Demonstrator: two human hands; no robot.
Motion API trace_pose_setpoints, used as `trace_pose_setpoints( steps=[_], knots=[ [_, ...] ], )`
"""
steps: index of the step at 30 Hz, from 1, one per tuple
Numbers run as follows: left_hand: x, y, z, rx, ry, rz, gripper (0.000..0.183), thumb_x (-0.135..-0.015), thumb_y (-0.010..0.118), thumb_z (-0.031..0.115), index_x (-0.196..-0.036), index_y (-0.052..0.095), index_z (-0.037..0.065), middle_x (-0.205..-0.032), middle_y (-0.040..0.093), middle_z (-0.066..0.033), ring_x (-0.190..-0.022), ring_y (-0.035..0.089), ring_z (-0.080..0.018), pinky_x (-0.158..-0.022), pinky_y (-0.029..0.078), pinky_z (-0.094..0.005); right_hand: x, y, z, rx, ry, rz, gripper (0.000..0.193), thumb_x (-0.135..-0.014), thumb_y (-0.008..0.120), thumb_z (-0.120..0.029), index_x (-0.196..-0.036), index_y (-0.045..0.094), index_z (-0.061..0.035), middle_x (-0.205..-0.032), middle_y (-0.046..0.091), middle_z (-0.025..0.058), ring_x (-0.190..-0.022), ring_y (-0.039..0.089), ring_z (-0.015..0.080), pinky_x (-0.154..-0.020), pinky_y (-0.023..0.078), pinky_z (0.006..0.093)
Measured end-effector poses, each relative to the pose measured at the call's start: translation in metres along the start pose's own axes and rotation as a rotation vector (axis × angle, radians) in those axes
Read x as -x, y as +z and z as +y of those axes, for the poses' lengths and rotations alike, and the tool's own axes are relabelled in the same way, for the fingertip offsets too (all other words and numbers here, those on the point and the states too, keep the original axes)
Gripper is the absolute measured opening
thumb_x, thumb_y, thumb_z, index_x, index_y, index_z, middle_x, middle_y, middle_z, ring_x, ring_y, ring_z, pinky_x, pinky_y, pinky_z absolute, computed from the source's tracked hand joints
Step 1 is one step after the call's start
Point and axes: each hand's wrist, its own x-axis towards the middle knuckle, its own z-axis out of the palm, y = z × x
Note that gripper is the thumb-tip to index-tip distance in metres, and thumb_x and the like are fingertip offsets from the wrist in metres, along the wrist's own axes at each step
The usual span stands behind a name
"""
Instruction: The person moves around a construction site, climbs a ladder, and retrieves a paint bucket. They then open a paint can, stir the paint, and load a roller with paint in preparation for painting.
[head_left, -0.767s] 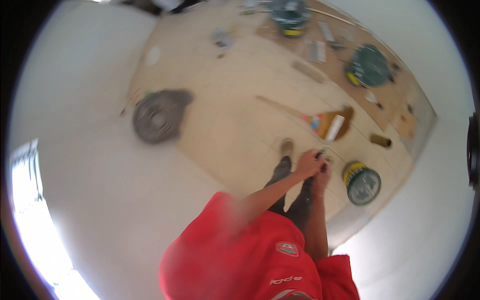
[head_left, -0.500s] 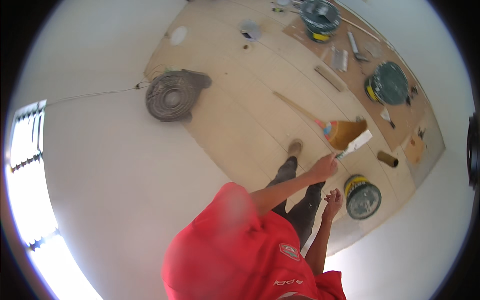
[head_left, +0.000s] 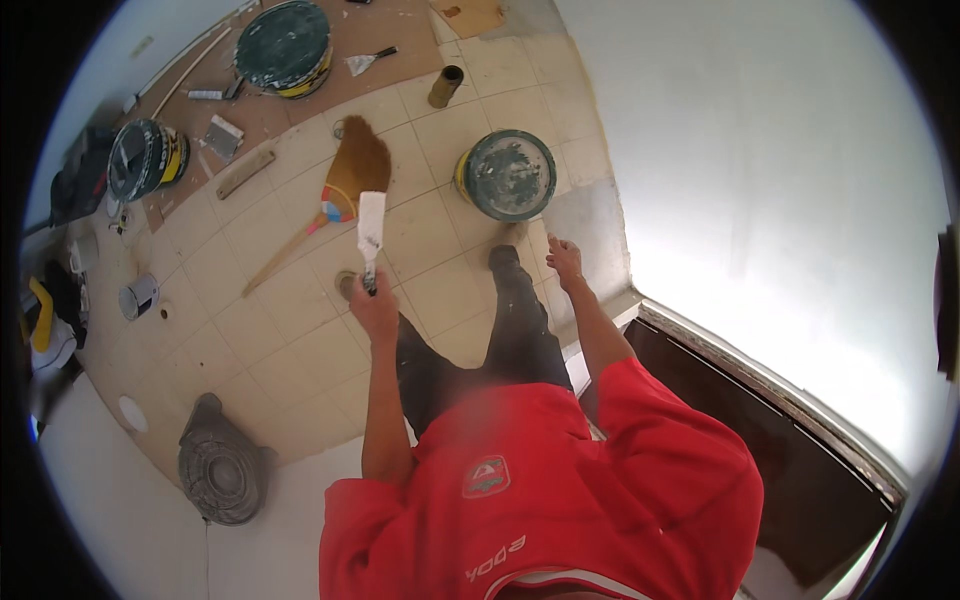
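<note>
In my left hand [head_left: 375, 312] is a putty knife [head_left: 371, 222], its dark handle gripped in my closed fingers. White material coats its blade, which points away from me over the tiled floor. Beyond the blade lies a broom [head_left: 358, 165] with brown bristles and a wooden handle. My right hand [head_left: 565, 262] hangs with its fingers apart, holding nothing. It is nearest to a green bucket [head_left: 508, 176], whose top is smeared with white. My right foot is just on the near side of that bucket.
Brown sheeting [head_left: 385, 25] at the far left bears a large green bucket [head_left: 284, 45], another bucket [head_left: 140, 160] and a scraper [head_left: 370, 60]. A brown tube [head_left: 446, 86] stands nearby. A grey round fan-like device [head_left: 224, 470] sits left. A white wall [head_left: 750, 150] rises at right.
My view has turned right, so the floor things sit farther left. The putty knife stays in my left hand, now pointing straight ahead. My right hand's fingers look more stretched out.
</note>
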Motion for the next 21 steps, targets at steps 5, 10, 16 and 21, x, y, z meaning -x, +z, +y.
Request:
trace_pose_setpoints(
  steps=[5, 10, 16, 21],
  knots=[
    [0.017, 0.088, -0.004, -0.016, -0.041, -0.008, 0.032, -0.096, 0.065, 0.025, -0.082, 0.060, -0.003, -0.061, 0.050, -0.0040, -0.058, 0.044, -0.0118, -0.053, 0.038, -0.0336, -0.170, -0.029, 0.104, 0.007, -0.116, -0.018, 0.054, -0.092, 0.066, -0.051, -0.106, 0.061, 0.0018, -0.086, 0.061, 0.0074, -0.072, 0.059, 0.0157, -0.064, 0.051, 0.0311],
    [0.036, 0.188, 0.008, -0.147, -0.085, 0.103, 0.037, -0.097, 0.064, 0.026, -0.077, 0.055, -0.004, -0.060, 0.049, -0.0039, -0.057, 0.042, -0.0125, -0.052, 0.037, -0.0352, -0.263, -0.030, 0.077, -0.079, 0.094, 0.013, 0.059, -0.097, 0.052, -0.059, -0.104, 0.061, -0.0010, -0.086, 0.061, 0.0077, -0.073, 0.059, 0.0191, -0.066, 0.051, 0.0353],
    [0.037, 0.290, -0.019, -0.173, -0.156, -0.003, 0.035, -0.097, 0.064, 0.024, -0.077, 0.055, -0.004, -0.061, 0.049, -0.0041, -0.056, 0.041, -0.0113, -0.051, 0.035, -0.0345, -0.341, -0.020, 0.150, -0.480, 0.762, 0.034, 0.067, -0.102, 0.037, -0.057, -0.134, 0.055, -0.0008, -0.128, 0.062, 0.0224, -0.113, 0.063, 0.0321, -0.096, 0.051, 0.0455],
    [0.014, 0.335, -0.018, -0.022, -0.138, -0.120, 0.031, -0.096, 0.064, 0.022, -0.078, 0.056, -0.002, -0.060, 0.047, 0.0000, -0.056, 0.041, -0.0090, -0.049, 0.033, -0.0319, -0.391, 0.016, 0.199, -1.218, 0.400, -0.363, 0.050, -0.105, 0.041, -0.038, -0.136, 0.053, 0.0009, -0.125, 0.063, 0.0182, -0.112, 0.063, 0.0280, -0.098, 0.050, 0.0401]
  ],
)
